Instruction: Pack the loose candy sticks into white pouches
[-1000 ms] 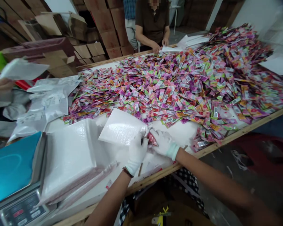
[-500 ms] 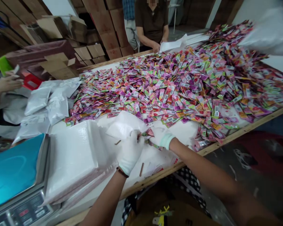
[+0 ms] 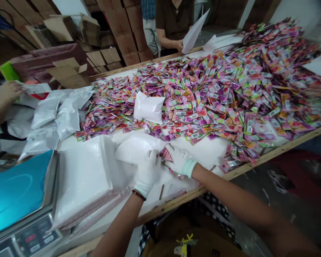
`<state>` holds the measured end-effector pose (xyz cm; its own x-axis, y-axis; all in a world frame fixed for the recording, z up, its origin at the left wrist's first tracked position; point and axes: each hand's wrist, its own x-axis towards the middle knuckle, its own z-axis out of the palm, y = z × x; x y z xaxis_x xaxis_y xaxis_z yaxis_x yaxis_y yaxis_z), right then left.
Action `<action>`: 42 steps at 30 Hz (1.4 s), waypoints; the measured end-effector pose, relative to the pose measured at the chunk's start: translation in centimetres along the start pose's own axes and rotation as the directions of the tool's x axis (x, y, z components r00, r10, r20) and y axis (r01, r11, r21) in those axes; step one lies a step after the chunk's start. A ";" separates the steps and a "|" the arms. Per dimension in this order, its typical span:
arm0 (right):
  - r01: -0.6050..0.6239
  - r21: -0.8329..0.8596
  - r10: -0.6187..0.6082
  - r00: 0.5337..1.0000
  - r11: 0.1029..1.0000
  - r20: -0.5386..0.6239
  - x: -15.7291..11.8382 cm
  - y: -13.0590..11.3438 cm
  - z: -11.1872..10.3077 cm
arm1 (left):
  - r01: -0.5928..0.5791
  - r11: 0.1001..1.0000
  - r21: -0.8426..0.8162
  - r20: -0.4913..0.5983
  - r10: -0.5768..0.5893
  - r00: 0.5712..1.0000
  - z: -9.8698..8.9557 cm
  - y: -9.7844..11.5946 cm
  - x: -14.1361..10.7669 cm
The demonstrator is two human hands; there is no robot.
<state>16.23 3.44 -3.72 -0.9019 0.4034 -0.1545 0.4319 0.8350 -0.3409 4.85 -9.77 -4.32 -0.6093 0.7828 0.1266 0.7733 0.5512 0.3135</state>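
Note:
My left hand [image 3: 147, 170], in a white glove, is closed at the edge of a white plastic bag [image 3: 137, 146] lying on the table. Beside it my gloved right hand [image 3: 179, 160] has its fingers bent over a few small colourful packets [image 3: 166, 155], close to the left fingertips. How firmly it grips them is partly hidden. Just beyond both hands spreads a large heap of the same packets [image 3: 211, 96]. A plump white bag [image 3: 149, 107] rests on that heap.
To the left lie a stack of flat white bags [image 3: 82, 175] and a scale with a blue tray [image 3: 18, 189]. Filled white bags [image 3: 68, 121] sit behind, near another person's hand [image 3: 9, 91]. Across the table a person [image 3: 173, 25] holds a white bag [image 3: 195, 34]. A wooden edge [image 3: 173, 202] runs in front.
A plump white bag now lies on the heap, and the white blur at upper right is gone. The person opposite has raised a white bag. My right fingers have shifted slightly over the packets.

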 end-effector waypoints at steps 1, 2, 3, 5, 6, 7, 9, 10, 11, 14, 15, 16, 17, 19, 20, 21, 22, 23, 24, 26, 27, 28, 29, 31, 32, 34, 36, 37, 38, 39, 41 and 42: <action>-0.007 0.017 0.006 1.000 1.000 0.018 0.2 0.2 -0.2 | 0.036 0.997 0.064 0.028 -0.038 0.999 -0.8 -0.1 -0.1; -0.010 0.035 0.009 0.999 0.999 0.036 0.4 0.2 -0.5 | 0.068 0.991 0.117 0.056 -0.075 0.996 -1.5 -0.2 -0.1; -0.015 0.046 0.013 0.999 0.999 0.052 0.5 0.3 -0.6 | 0.086 0.985 0.148 0.079 -0.098 0.992 -2.1 -0.1 -0.2; -0.026 0.033 0.024 0.998 0.999 0.058 0.7 -0.1 -0.8 | 0.061 0.991 0.117 0.104 -0.074 0.992 -2.7 0.4 0.0; -0.017 0.008 0.017 0.999 1.000 0.050 0.7 -0.4 -0.9 | 0.032 0.997 0.066 0.096 -0.038 0.995 -2.8 0.7 0.1; 0.005 -0.027 -0.004 0.999 1.000 0.039 0.7 -0.9 -0.9 | 0.008 1.000 0.005 0.075 -0.008 0.997 -2.6 1.0 0.2; 0.088 -0.099 -0.086 0.996 0.991 0.028 0.6 -1.6 -0.9 | 0.005 0.993 -0.122 0.023 -0.002 1.000 -1.9 1.4 0.4; 0.141 -0.111 -0.139 0.990 0.984 0.025 0.6 -1.7 -0.8 | 0.021 0.982 -0.187 0.009 -0.019 1.000 -1.5 1.4 0.4; 0.183 -0.097 -0.182 0.983 0.978 0.026 0.5 -1.7 -0.8 | 0.041 0.966 -0.255 -0.004 -0.044 0.999 -1.0 1.2 0.4; 0.230 0.122 -0.234 0.972 0.965 0.020 0.4 -0.5 -0.5 | 0.071 0.905 -0.419 -0.041 -0.097 0.994 -0.2 0.2 0.0; 0.227 0.206 -0.233 0.972 0.952 0.006 0.3 0.0 -0.3 | 0.070 0.892 -0.446 -0.050 -0.103 0.993 0.0 -0.1 -0.2; 0.220 0.264 -0.225 0.974 0.939 -0.012 0.3 0.4 -0.1 | 0.067 0.884 -0.463 -0.058 -0.105 0.993 0.0 -0.3 -0.5; 0.220 0.287 -0.220 0.975 0.932 -0.032 0.3 0.7 0.1 | 0.060 0.879 -0.473 -0.059 -0.099 0.993 0.1 -0.4 -0.8; 0.221 0.232 -0.213 0.975 0.947 -0.057 0.5 0.5 0.3 | 0.034 0.873 -0.487 -0.060 -0.072 0.996 0.1 -0.1 -1.3; 0.210 0.177 -0.204 0.978 0.962 -0.048 0.8 0.1 0.3 | 0.020 0.871 -0.491 -0.069 -0.061 0.996 0.1 0.1 -1.5; 0.198 0.127 -0.196 0.980 0.972 -0.027 1.1 -0.3 0.2 | 0.012 0.870 -0.492 -0.075 -0.056 0.996 0.1 0.4 -1.7; 0.187 0.091 -0.188 0.982 0.978 -0.002 1.4 -0.8 0.1 | 0.013 0.871 -0.490 -0.079 -0.060 0.995 0.0 0.7 -1.8; 0.177 0.076 -0.180 0.983 0.981 0.026 1.8 -1.1 -0.1 | 0.022 0.875 -0.484 -0.080 -0.069 0.994 0.0 1.0 -1.9; 0.172 0.086 -0.177 0.983 0.981 0.058 2.1 -1.2 -0.3 | 0.034 0.880 -0.473 -0.076 -0.079 0.994 -0.1 1.1 -2.0; 0.185 0.182 -0.208 0.972 0.966 0.113 2.6 -0.8 -0.4 | 0.057 0.906 -0.420 -0.055 -0.088 0.995 -0.3 1.0 -2.0; 0.197 0.247 -0.233 0.964 0.949 0.128 2.7 -0.4 -0.3 | 0.063 0.923 -0.381 -0.049 -0.088 0.995 -0.4 0.8 -2.0; 0.206 0.308 -0.256 0.958 0.929 0.130 2.7 0.1 -0.2 | 0.066 0.937 -0.344 -0.046 -0.087 0.995 -0.5 0.6 -2.0; 0.216 0.355 -0.272 0.955 0.910 0.118 2.6 0.6 0.0 | 0.066 0.946 -0.319 -0.042 -0.084 0.996 -0.6 0.4 -2.0; 0.232 0.404 -0.280 0.958 0.885 0.063 2.3 1.6 0.6 | 0.060 0.942 -0.331 -0.034 -0.075 0.997 -0.7 0.3 -1.7; 0.236 0.418 -0.273 0.962 0.877 0.030 2.1 2.1 0.8 | 0.057 0.927 -0.371 -0.023 -0.070 0.997 -0.7 0.4 -1.4; 0.233 0.450 -0.233 0.971 0.862 -0.056 1.7 3.0 1.1 | 0.065 0.877 -0.476 0.019 -0.064 0.998 -0.5 0.9 -0.5; 0.227 0.478 -0.174 0.973 0.849 -0.152 1.4 4.2 1.0 | 0.094 0.816 -0.570 0.067 -0.068 0.995 -0.1 1.7 0.6; 0.224 0.483 -0.142 0.969 0.847 -0.201 1.3 4.9 0.9 | 0.106 0.791 -0.602 0.078 -0.074 0.994 0.2 2.1 1.2; 0.218 0.479 -0.104 0.962 0.850 -0.253 1.1 5.5 0.6 | 0.111 0.773 -0.625 0.077 -0.080 0.994 0.5 2.3 1.6; 0.204 0.469 -0.061 0.951 0.859 -0.302 0.9 6.1 0.2 | 0.108 0.761 -0.640 0.069 -0.083 0.994 0.8 2.5 1.9; 0.146 0.428 0.024 0.930 0.892 -0.367 0.5 6.8 -0.6 | 0.097 0.749 -0.655 0.046 -0.089 0.995 1.2 2.5 2.2; 0.106 0.392 0.053 0.927 0.914 -0.372 0.2 6.8 -1.1 | 0.095 0.747 -0.658 0.042 -0.090 0.995 1.4 2.3 2.2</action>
<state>18.99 9.66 -5.05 -0.8097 0.5571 0.1842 0.2960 0.6589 -0.6916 5.53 -6.34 -4.59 -0.6682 0.7417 0.0588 0.4048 0.2961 0.8651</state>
